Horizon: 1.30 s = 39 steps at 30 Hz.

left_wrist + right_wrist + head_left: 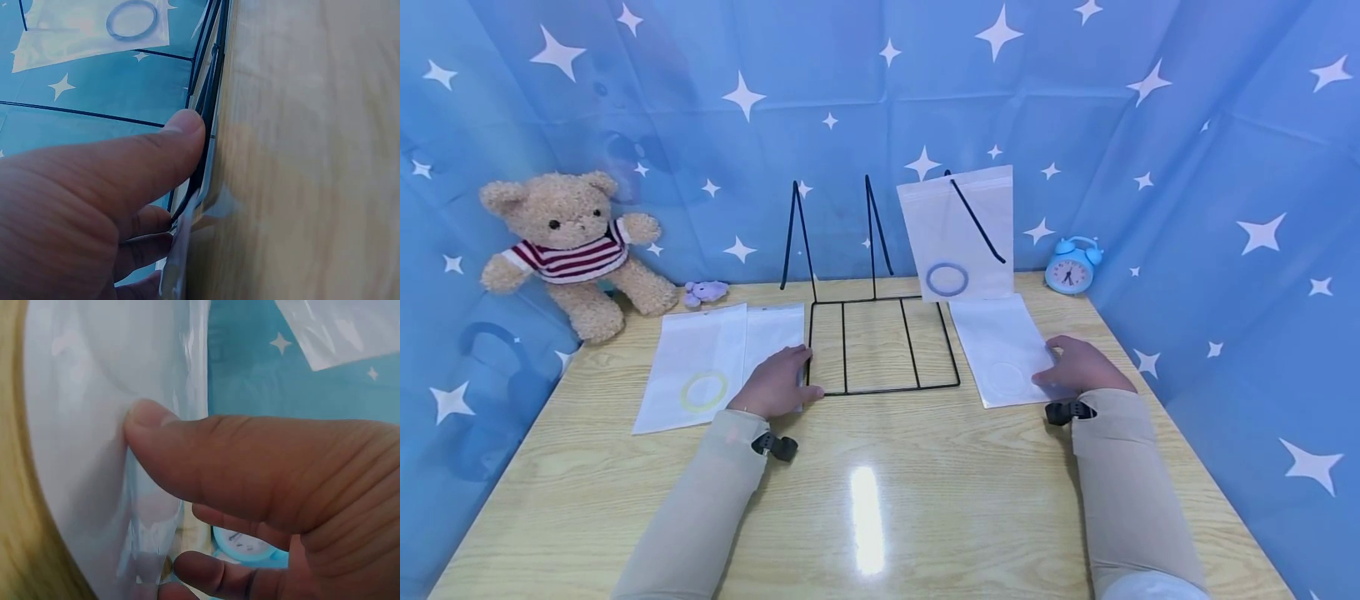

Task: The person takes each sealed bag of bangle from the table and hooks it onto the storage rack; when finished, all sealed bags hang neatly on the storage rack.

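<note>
A black wire rack [883, 392] with upright prongs stands in the middle. My left hand [778, 382] touches its front left corner, thumb [186, 125] at the wire and the other fingers loosely spread beside the edge of a bag. On the right, my right hand [1081, 364] pinches the edge of a white zip bag [996, 333] lying on the table, thumb [150, 415] on top; a pale ring shows faintly in it. Another zip bag [958, 217] with a blue ring [947, 279] hangs on the rack's right prong.
Left of the rack lie white zip bags [688, 346], one with a yellow ring [703, 391]. A teddy bear [576, 242], a small purple toy [705, 292] and a blue alarm clock [1070, 268] stand at the back. A starry blue curtain [820, 75] surrounds the wooden table [955, 483].
</note>
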Each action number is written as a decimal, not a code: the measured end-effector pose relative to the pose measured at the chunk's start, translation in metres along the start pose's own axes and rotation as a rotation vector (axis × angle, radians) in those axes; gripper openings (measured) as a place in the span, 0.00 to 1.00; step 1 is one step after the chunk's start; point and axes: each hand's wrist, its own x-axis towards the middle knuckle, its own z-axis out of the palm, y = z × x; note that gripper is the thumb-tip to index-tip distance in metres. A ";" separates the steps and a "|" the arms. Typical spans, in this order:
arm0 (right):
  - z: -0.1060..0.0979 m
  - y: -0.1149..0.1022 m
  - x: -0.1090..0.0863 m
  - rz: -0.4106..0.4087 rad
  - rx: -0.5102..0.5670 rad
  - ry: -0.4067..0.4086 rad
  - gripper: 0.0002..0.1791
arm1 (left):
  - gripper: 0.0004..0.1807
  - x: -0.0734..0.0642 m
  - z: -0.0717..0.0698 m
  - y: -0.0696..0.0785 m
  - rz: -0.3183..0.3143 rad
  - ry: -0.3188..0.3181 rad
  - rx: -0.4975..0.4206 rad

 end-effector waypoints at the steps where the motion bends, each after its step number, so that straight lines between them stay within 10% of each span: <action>1: 0.001 0.000 0.001 0.001 -0.002 0.000 0.54 | 0.47 0.000 0.000 0.000 -0.002 -0.002 0.000; 20: 0.002 -0.001 0.005 -0.005 0.042 -0.011 0.58 | 0.48 0.004 0.002 -0.002 -0.003 -0.005 0.014; 39: -0.001 -0.004 0.002 -0.149 0.054 -0.016 0.35 | 0.46 0.001 0.001 -0.001 0.005 0.003 0.012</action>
